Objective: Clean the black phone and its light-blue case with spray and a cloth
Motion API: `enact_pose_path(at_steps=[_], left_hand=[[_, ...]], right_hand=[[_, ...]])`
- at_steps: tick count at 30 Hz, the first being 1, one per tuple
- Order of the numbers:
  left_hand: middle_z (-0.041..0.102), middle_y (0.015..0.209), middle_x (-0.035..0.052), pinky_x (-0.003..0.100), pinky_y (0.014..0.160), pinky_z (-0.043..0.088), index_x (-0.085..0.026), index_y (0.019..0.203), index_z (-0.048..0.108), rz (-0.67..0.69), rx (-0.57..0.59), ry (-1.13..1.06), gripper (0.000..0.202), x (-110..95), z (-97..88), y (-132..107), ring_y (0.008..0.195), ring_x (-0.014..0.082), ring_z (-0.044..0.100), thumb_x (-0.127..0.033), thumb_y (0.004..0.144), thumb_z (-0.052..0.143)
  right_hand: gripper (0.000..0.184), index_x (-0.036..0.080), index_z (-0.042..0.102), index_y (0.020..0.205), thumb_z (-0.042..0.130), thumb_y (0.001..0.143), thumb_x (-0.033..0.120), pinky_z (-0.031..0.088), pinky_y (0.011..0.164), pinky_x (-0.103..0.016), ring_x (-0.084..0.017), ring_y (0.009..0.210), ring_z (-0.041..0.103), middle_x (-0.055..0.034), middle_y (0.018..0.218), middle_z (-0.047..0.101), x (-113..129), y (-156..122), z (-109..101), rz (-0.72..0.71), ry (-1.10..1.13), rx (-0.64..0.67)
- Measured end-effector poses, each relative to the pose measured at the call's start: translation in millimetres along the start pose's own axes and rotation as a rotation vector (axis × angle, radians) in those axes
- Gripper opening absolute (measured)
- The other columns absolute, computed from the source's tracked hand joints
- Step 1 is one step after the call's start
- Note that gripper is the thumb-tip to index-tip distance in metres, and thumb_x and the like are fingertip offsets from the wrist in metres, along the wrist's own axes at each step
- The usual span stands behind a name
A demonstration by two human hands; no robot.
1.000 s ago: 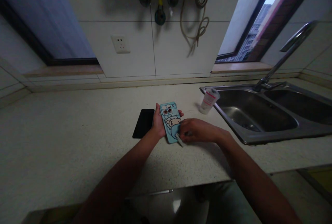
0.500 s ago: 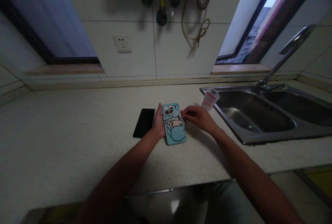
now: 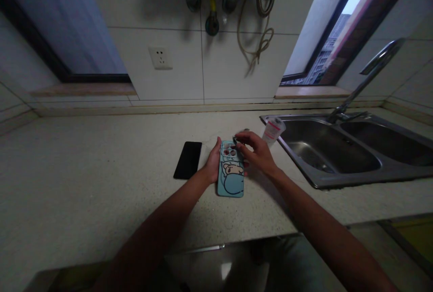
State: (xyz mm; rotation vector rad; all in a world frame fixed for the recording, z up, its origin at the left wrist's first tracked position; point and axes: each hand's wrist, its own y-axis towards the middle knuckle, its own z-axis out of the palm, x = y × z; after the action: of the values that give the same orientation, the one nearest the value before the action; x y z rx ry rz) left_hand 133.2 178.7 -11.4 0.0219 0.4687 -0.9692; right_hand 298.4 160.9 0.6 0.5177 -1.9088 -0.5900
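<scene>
My left hand [image 3: 213, 163] is wrapped around a light blue phone case [image 3: 231, 184] with a cartoon animal on its back. The thumb lies along the left edge, and fingertips show past the right edge. Skin shows through the camera cutouts, so the case looks empty. My right hand [image 3: 257, 151] is at the upper right corner of the case, thumb and forefinger pinched on a small dark piece [image 3: 234, 140] that I cannot make out. Left of the case, a black phone [image 3: 188, 160] lies flat on the counter, dark screen up.
A clear plastic cup with red print [image 3: 273, 129] stands behind my right hand, beside the double steel sink [image 3: 314, 183]. The faucet [image 3: 368, 75] rises at its back. A tiled wall with a socket [image 3: 160, 58] and hanging hoses [image 3: 265, 8] borders the pale counter [image 3: 101, 184].
The case has shifted slightly right and towards me and stands straighter. My right hand has gone from its right edge up to the top corner. The phone stays put.
</scene>
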Motion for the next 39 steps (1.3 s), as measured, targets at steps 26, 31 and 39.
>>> enact_pose_path(at_steps=[26,31,39], left_hand=[[0.073,0.082,0.0137,0.039,0.074,0.057,-0.012,0.094,0.07,0.146,-0.159,-0.006,0.065,4.1,3.9,5.4,0.073,0.0249,0.071,-0.066,0.095,0.034],[0.069,0.068,0.0096,0.035,0.065,0.057,-0.013,0.086,0.068,0.165,-0.176,-0.005,0.062,3.0,4.4,4.7,0.061,0.0216,0.068,-0.063,0.097,0.034],[0.073,0.085,0.0186,0.042,0.073,0.057,-0.008,0.099,0.069,0.181,-0.229,0.03,0.075,0.2,-7.0,7.9,0.077,0.0299,0.072,-0.071,0.093,0.031]], right_hand=[[0.021,0.018,0.062,0.108,0.056,0.095,0.034,0.046,0.085,-0.039,-0.024,0.096,0.057,-0.0116,0.102,0.063,4.4,1.4,-7.3,-0.215,-0.382,0.256],[0.017,0.018,0.064,0.105,0.051,0.097,0.025,0.048,0.083,-0.038,-0.024,0.094,0.057,-0.0118,0.099,0.064,5.7,-2.1,-0.5,-0.27,-0.38,0.391],[0.014,0.018,0.069,0.09,0.055,0.092,0.021,0.048,0.08,-0.032,-0.018,0.083,0.061,-0.0058,0.087,0.067,37.1,-10.8,7.5,-0.279,-0.147,0.767]])
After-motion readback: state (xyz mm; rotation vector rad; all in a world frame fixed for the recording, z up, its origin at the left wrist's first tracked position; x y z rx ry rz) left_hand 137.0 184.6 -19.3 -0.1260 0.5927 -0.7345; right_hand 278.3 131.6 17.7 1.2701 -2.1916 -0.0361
